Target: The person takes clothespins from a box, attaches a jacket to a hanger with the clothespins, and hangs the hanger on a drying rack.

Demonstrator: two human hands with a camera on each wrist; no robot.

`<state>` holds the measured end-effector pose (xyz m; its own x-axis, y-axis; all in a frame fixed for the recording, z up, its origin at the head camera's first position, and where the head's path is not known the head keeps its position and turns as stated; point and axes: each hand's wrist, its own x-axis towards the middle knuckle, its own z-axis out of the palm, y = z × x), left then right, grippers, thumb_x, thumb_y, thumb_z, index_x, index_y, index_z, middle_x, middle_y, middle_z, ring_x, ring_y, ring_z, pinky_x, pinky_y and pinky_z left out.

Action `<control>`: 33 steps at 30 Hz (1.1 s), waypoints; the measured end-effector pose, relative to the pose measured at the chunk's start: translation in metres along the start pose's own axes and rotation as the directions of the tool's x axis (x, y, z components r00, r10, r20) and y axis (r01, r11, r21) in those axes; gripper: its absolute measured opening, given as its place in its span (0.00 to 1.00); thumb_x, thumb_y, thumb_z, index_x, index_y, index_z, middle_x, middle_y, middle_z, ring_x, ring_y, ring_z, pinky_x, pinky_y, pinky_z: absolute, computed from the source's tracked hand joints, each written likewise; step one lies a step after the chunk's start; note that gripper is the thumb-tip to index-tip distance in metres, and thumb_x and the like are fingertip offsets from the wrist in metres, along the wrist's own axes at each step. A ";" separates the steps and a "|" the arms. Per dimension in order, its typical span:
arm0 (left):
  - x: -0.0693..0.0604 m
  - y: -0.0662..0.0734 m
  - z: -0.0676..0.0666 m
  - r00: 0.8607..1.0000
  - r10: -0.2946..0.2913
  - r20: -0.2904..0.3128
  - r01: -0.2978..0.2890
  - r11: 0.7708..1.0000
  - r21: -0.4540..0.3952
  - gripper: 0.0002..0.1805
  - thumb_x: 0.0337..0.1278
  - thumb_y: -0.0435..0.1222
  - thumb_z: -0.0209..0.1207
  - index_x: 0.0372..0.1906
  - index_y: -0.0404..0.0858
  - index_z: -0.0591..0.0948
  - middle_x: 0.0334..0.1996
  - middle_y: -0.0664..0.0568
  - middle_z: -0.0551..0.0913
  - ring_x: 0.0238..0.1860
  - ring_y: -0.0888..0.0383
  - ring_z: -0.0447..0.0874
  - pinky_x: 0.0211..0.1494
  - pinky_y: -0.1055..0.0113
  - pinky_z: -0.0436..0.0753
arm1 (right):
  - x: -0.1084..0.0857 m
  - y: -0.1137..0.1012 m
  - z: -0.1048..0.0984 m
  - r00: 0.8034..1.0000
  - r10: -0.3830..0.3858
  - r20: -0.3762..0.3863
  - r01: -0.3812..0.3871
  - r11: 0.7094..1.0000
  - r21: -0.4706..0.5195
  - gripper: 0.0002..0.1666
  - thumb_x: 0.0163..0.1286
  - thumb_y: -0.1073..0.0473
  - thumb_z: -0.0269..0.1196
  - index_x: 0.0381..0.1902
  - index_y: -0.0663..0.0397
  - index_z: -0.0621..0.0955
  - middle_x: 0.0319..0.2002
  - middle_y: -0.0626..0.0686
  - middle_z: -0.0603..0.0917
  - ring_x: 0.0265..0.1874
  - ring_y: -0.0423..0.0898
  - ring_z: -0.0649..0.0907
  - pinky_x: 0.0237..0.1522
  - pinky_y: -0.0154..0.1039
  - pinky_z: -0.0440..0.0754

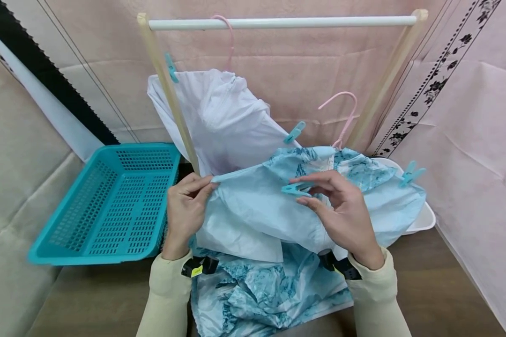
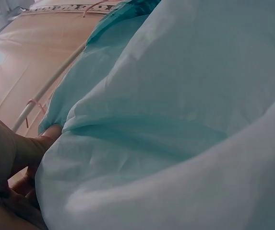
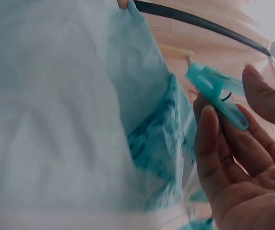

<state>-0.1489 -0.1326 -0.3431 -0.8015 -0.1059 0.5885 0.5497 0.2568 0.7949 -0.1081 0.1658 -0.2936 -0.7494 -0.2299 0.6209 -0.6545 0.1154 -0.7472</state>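
A light blue patterned garment (image 1: 253, 196) hangs on a pink hanger (image 1: 346, 117) whose hook is off the rail. My left hand (image 1: 188, 210) pinches the garment's upper left corner between thumb and fingers. In my right hand (image 1: 341, 206) a teal clothespin (image 1: 297, 188) is held between thumb and fingers, in front of the garment. The right wrist view shows that clothespin (image 3: 219, 91) apart from the cloth. Another clothespin (image 1: 411, 173) grips the garment's right corner. The garment's lower part lies bunched toward me.
A white garment (image 1: 223, 117) hangs from the white rail (image 1: 278, 22) on a pink hanger (image 1: 230, 42), with clothespins (image 1: 171, 68) at its corners. At left stands a teal basket (image 1: 105, 206). A white basin (image 1: 426, 217) is partly hidden behind the blue garment.
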 end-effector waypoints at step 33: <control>0.000 0.004 0.002 0.999 0.028 -0.022 -0.028 1.000 -0.001 0.07 0.61 0.26 0.66 0.43 0.31 0.90 0.25 0.40 0.81 0.19 0.64 0.68 0.22 0.73 0.66 | 0.102 -0.030 0.049 0.881 0.069 0.469 0.211 0.829 -0.518 0.20 0.68 0.67 0.68 0.58 0.57 0.83 0.53 0.54 0.88 0.48 0.47 0.88 0.52 0.42 0.86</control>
<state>-0.1472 -0.1293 -0.3408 -0.7804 -0.1193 0.6137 0.5723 0.2591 0.7781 -0.1603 0.0917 -0.2195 -0.6578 -0.6477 0.3844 -0.7527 0.5474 -0.3657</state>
